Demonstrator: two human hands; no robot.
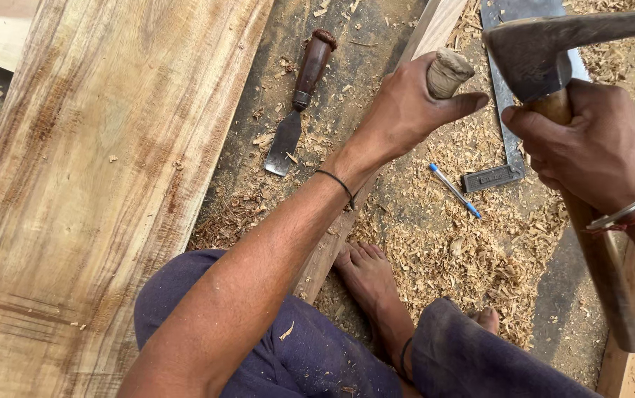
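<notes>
My left hand (406, 110) grips a chisel by its pale wooden handle (448, 72), held upright over a narrow wooden strip (435, 26) on the ground. My right hand (597, 151) holds a hammer by its wooden handle (605, 287); the dark metal head (535, 51) hangs just right of the chisel's top, a short gap between them. The chisel's blade is hidden under my left hand.
A wide plank (96, 169) lies at left. A second chisel (299, 103) with a dark handle rests on the dusty ground. A metal try square (505, 125) and a blue pen (454, 190) lie among wood shavings (465, 250). My bare foot (369, 280) presses the strip.
</notes>
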